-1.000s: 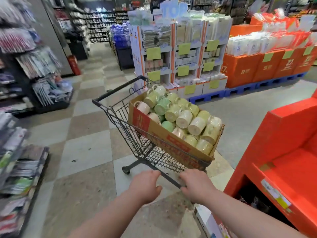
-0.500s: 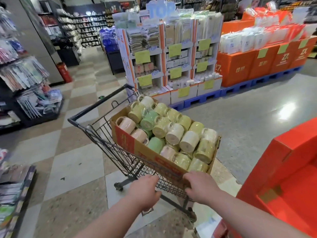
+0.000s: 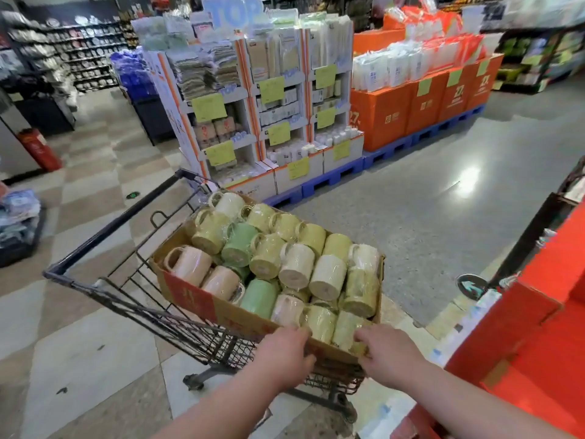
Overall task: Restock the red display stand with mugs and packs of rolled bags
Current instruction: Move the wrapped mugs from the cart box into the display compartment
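Mugs (image 3: 294,264), shrink-wrapped, lie heaped on their sides in a cardboard box (image 3: 190,296) riding on top of a wire cart (image 3: 133,299), just left of the red display stand (image 3: 522,343). Most turn a flat end toward the near side, and the box's long axis runs from the left toward the near right. Left hand (image 3: 281,356) and right hand (image 3: 386,353) both curl their fingers over its near rim. The pile stands above the rim, so a tilt or jerk could roll mugs onto the floor and break them.
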Motion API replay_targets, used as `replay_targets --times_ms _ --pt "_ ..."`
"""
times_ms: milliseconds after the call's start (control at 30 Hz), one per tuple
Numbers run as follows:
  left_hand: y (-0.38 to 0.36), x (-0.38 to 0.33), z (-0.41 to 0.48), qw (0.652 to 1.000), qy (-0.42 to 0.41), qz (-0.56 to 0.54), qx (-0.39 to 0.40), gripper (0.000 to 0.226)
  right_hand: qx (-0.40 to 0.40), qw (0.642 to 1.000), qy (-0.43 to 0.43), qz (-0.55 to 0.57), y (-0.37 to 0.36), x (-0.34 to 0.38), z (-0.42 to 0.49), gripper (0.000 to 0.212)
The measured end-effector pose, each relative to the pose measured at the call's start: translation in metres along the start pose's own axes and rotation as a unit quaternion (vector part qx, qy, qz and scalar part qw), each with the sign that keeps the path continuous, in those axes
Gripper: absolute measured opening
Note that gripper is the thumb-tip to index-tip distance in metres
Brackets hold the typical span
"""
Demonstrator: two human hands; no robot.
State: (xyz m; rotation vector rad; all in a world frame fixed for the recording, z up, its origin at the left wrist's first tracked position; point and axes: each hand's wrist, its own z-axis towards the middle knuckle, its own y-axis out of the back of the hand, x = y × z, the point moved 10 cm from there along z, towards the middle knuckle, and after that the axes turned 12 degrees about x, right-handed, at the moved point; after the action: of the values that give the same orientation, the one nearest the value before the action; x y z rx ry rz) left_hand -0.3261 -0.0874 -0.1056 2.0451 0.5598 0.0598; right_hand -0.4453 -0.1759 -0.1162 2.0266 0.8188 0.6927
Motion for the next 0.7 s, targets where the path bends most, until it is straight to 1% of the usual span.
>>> replay_targets --times_ms 233,400,533,700 --pt "0.034 0.031 0.057 0.999 -0.045 0.000 0.006 0.049 0.013 0.998 -0.066 0.011 0.020 -0.016 0.042 0.048" --pt "0.041 0.070 0.096 0.998 -0.052 0.007 0.037 0.051 0.034 0.993 -0.113 0.025 0.019 -0.022 0.073 0.047" --pt "0.042 0.096 0.124 0.997 -0.054 0.017 0.060 0.052 0.048 0.983 -0.165 0.059 0.011 -0.029 0.088 0.045" --pt "0.036 0.103 0.149 0.994 -0.063 0.023 0.081 0.049 0.070 0.968 -0.205 0.122 -0.013 -0.036 0.086 0.042"
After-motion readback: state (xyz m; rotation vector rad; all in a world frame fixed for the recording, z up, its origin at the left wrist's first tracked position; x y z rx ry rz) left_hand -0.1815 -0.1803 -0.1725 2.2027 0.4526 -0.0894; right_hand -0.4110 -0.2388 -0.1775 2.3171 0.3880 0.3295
